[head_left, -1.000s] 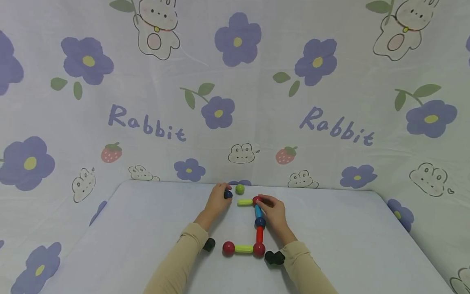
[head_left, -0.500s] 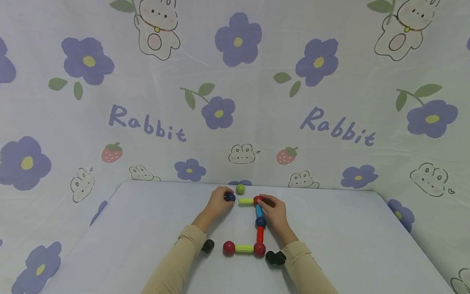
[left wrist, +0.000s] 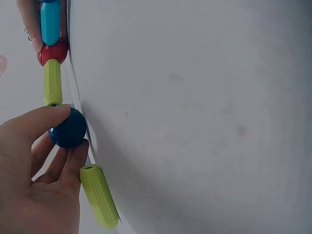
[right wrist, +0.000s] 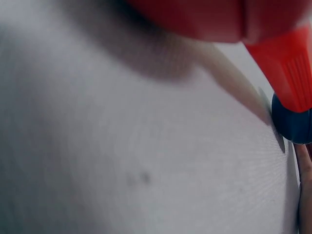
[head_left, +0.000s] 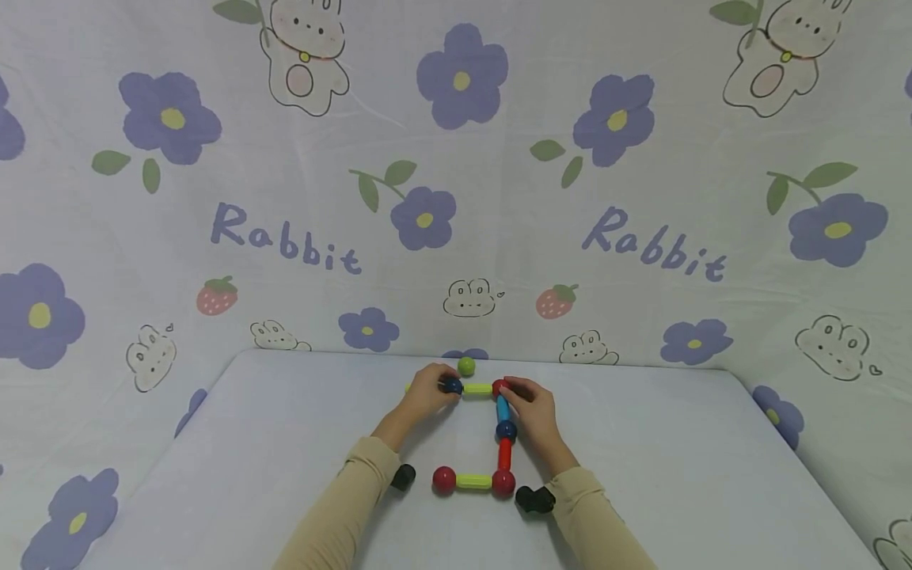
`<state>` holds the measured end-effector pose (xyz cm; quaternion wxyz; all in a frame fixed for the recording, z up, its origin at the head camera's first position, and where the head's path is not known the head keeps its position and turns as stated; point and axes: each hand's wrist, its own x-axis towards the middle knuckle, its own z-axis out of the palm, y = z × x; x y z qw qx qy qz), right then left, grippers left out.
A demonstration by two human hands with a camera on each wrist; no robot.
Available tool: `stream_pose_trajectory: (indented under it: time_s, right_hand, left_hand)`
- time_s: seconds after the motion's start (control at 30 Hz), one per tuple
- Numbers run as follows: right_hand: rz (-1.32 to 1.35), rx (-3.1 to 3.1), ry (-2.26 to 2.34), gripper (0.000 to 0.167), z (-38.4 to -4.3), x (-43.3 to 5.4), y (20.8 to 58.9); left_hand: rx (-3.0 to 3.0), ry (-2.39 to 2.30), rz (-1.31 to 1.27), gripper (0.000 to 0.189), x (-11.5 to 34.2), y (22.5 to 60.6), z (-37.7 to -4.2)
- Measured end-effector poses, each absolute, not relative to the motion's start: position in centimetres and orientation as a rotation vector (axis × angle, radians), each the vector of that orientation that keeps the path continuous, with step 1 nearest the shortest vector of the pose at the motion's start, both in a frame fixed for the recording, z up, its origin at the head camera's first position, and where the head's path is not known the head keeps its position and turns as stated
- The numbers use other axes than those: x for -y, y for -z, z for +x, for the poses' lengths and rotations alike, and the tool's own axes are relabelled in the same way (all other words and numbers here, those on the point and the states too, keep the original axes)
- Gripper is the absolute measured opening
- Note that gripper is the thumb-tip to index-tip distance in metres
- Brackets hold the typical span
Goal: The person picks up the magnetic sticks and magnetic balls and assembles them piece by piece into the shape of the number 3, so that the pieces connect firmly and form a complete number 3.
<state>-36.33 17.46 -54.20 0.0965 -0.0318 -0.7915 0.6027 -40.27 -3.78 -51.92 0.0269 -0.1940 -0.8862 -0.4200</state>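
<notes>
My left hand point(head_left: 430, 393) pinches a dark blue ball point(head_left: 453, 385) between thumb and fingers, right at the free end of a yellow-green rod point(head_left: 478, 389). That rod's other end joins a red ball point(head_left: 501, 388), which my right hand point(head_left: 534, 408) grips. From the red ball a light blue rod point(head_left: 503, 410) runs down to another blue ball point(head_left: 506, 430). A red rod point(head_left: 504, 454) continues to a red corner ball point(head_left: 503, 482). In the left wrist view, a second yellow-green rod point(left wrist: 99, 195) lies beside my left fingers.
A loose green ball point(head_left: 466, 366) sits near the back edge of the white table point(head_left: 641, 443). At the front, a yellow-green rod point(head_left: 473, 481) links the corner ball to another red ball point(head_left: 444, 480). Black wrist devices point(head_left: 535, 499) hang by both sleeves.
My left hand has moved the blue ball rightward and slightly nearer, up to the yellow-green rod's end. A loose rod's tip now shows left of that hand. My right hand stays put.
</notes>
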Motion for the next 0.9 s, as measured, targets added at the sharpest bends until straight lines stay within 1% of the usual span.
stream_pose_trajectory:
  time_s: [0.9]
  right_hand:
    - [-0.114, 2.332, -1.82, 0.034, -36.17, -17.49, 53.98]
  left_hand:
    - [2.721, 1.307, -0.672, 0.034, 3.9, 52.09, -40.18]
